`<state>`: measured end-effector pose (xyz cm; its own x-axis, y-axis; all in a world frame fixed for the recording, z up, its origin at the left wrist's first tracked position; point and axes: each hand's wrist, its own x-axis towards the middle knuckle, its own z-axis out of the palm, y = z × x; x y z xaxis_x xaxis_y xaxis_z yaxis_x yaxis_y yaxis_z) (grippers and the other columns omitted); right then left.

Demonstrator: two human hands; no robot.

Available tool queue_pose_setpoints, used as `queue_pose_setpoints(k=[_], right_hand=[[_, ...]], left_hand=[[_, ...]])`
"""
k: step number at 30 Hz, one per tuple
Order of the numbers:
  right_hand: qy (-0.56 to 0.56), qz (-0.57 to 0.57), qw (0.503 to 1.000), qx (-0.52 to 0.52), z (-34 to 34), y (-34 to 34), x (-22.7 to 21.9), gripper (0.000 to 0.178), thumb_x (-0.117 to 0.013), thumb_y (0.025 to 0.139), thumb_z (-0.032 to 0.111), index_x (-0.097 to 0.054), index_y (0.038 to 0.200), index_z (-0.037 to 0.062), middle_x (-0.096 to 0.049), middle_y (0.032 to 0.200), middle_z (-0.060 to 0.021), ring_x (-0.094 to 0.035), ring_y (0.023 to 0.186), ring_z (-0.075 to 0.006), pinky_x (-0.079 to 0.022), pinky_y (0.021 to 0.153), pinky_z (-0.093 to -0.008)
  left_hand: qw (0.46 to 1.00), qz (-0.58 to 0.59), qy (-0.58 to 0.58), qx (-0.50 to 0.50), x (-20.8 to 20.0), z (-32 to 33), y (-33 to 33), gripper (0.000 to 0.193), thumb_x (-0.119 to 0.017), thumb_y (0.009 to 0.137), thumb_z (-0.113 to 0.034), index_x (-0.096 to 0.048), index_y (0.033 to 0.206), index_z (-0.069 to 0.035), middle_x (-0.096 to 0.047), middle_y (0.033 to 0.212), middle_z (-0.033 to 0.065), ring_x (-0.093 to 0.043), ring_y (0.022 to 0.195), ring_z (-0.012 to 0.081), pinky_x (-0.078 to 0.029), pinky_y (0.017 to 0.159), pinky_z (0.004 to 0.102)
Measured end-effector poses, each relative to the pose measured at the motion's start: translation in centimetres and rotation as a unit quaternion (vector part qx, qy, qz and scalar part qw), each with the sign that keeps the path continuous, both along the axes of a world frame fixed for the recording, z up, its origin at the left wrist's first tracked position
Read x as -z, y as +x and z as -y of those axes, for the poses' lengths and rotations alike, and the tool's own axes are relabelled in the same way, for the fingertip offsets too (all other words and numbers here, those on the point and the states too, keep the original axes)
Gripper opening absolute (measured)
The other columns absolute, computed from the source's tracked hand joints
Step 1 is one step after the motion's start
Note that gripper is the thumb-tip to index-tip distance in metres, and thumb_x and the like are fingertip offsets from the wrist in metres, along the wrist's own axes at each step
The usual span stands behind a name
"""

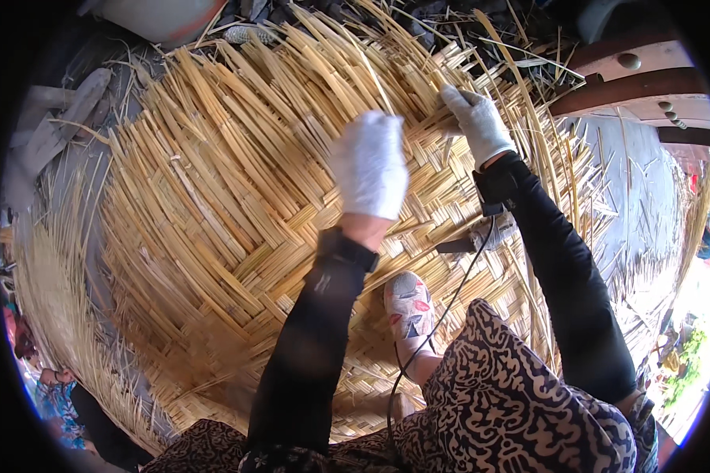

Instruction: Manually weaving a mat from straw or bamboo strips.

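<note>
A large mat (292,260) of split straw-coloured reeds spreads under me, woven in a herringbone pattern, with long loose strips along its far and left sides. My left hand (371,164), in a white glove, is over the middle of the mat, above the loose strips. Motion blurs its fingers, and whatever they may hold is hidden. Farther right, my right hand (480,124), also white-gloved, is closed on reed strips (442,118) at the mat's far right part. Near my foot lies a greyish tool (489,235) with a dark flat end.
My patterned shoe (409,306) rests on the mat, and a thin black cable (450,303) hangs across my front. Brown curved beams (635,87) stand at the far right. Grey wood pieces (67,122) lie at the far left. Another person's blue patterned clothing (59,410) shows lower left.
</note>
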<state>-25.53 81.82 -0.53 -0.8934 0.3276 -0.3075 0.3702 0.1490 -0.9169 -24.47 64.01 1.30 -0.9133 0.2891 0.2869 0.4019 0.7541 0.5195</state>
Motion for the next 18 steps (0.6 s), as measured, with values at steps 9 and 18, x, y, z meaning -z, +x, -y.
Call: queue_pose_setpoints(k=[9,18], right_hand=[[0.498,-0.044,0.849,-0.169,-3.6,-4.5,-2.9,0.051,-0.041,0.081,0.051,-0.063,0.084,0.0056,-0.060,0.071,-0.0158,-0.060,0.068,-0.0270,-0.046,0.064,-0.0344],[0.045,0.024,0.930,-0.364,-2.9,-6.4,-2.8,0.040,-0.066,0.070,0.034,-0.062,0.090,-0.0002,-0.062,0.078,-0.0060,-0.057,0.075,-0.0118,-0.042,0.068,-0.0242]], left_hand=[[0.991,0.098,-0.080,0.052,2.2,-6.6,-0.5,0.029,-0.062,0.067,-0.038,-0.063,0.066,-0.009,-0.054,0.068,0.0109,-0.057,0.065,0.0268,-0.047,0.056,0.0345],[0.986,0.059,0.098,-0.118,1.0,-6.7,-0.3,0.024,-0.061,0.069,-0.028,-0.055,0.056,-0.008,-0.052,0.056,0.0112,-0.052,0.052,0.0291,-0.041,0.048,0.0362]])
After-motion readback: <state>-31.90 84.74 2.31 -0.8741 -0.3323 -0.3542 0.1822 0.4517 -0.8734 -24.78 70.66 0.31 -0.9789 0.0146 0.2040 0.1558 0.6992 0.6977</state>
